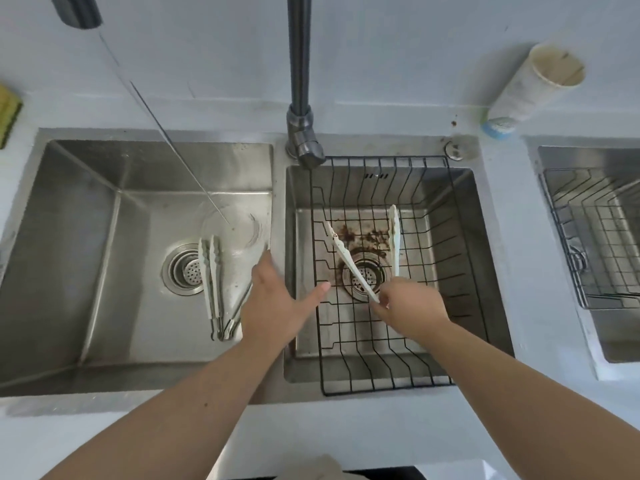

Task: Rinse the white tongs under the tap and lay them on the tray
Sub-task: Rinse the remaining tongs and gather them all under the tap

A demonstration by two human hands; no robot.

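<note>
1. Head view, centre right: the right hand (412,306) grips the white tongs (349,261) at their joined end, fingers curled round it.
2. The tongs' two arms spread in a V toward the top of the frame, above the black wire tray (381,157) that sits in the right basin (485,271). Whether the tips touch the wires is hard to tell.
3. Brown stains (363,235) ring the drain beneath the tray.
4. Centre: the left hand (273,303) is flat with fingers straight and thumb out. It holds nothing and hovers over the divider between the basins.
5. Centre left: a second pair of tongs (213,282) lies in the left basin (86,237) beside its drain. A thin water stream (180,161) slants down from the upper left.
6. Top centre: the dark tap (299,81) rises behind the basins.
7. Upper right: a stained paper cup (540,84) stands on the counter.
</note>
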